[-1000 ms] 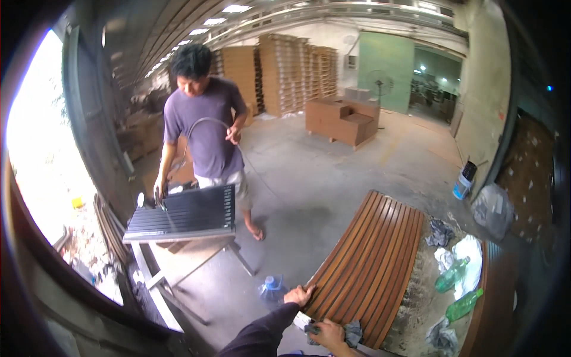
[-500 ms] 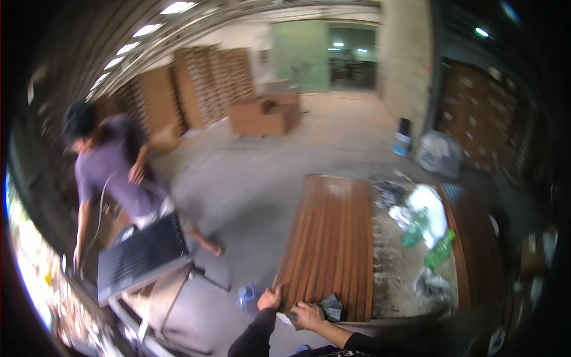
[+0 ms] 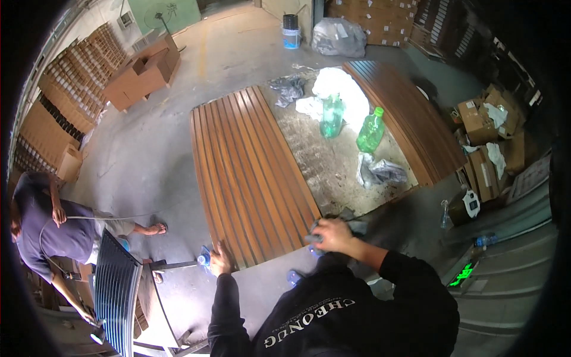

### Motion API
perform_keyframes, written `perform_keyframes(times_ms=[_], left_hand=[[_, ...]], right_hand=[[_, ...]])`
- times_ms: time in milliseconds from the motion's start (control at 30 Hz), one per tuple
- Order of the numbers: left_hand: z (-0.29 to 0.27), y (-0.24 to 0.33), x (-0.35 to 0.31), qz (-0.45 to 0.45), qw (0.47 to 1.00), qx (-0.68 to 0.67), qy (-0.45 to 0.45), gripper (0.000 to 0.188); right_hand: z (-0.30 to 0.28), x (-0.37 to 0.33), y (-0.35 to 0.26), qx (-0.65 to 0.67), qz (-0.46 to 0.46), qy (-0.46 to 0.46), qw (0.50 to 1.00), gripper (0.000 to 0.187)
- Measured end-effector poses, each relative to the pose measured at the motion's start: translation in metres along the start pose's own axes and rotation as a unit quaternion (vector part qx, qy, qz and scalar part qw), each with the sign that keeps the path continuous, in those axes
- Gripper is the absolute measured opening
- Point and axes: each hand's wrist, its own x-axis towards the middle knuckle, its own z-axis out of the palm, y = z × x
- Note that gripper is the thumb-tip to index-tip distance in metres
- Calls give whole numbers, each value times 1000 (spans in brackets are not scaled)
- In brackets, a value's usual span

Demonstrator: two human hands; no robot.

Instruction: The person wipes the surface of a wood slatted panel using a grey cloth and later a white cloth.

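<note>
A long brown slatted panel with a wood-like finish lies in front of me, its near end closest to my body. My left hand is closed on its near left corner, the thumb side up along the edge. At the near right corner my right hand is closed around a small grey pad, held against the panel's end. A crumpled grey rag lies just beyond that hand, partly hidden by it. Beside my left hand a clear plastic bottle with a blue cap shows.
Green bottles and crumpled plastic lie on a worn board. Another brown slatted panel borders it. A person in a purple shirt works by a black ribbed panel at left. Cardboard boxes are piled right.
My view has swung down and to the right. My right hand, with the grey pad, has moved away from my left hand to the panel's near right corner.
</note>
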Motion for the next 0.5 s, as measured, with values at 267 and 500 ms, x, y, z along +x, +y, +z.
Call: perform_keyframes(times_ms=[267, 500], left_hand=[[1, -6, -1, 16, 999, -21, -37, 81], [-1, -25, 78, 14, 951, -219, -216, 72]], right_hand=[[-31, 88, 47, -49, 126, 93, 987, 29], [-18, 44, 17, -15, 22, 31, 999, 27]])
